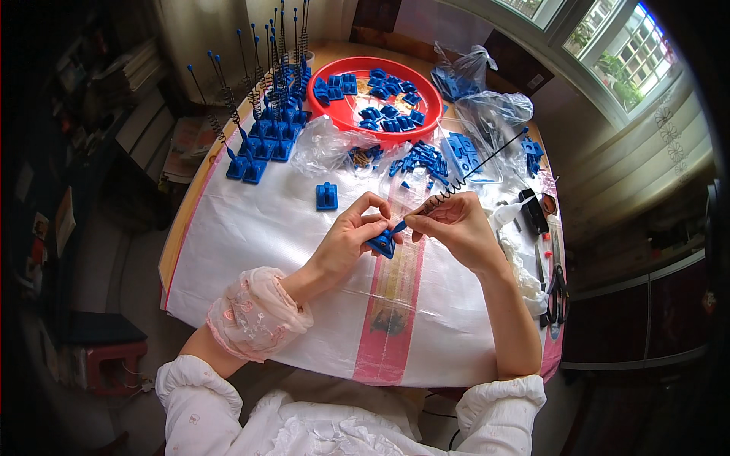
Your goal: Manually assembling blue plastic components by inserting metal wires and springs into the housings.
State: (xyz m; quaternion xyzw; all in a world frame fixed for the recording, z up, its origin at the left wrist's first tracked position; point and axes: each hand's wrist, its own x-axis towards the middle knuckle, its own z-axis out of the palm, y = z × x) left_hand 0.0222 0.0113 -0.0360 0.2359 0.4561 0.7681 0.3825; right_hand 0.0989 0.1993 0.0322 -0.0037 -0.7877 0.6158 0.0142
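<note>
My left hand (351,234) pinches a small blue plastic base (382,243) at the middle of the table. My right hand (455,224) holds the lower end of a thin black rod with a coiled spring (464,176) and a blue ball tip, its end meeting the blue base. The rod slants up to the right. A single blue base (326,195) lies on the white sheet just left of my hands.
A red round tray (339,112) holds several blue bases at the back. Rows of finished bases with upright spring rods (266,114) stand at the back left. Loose blue parts (426,161) and clear plastic bags (494,106) lie behind my hands. Scissors (557,292) and small tools are at the right edge.
</note>
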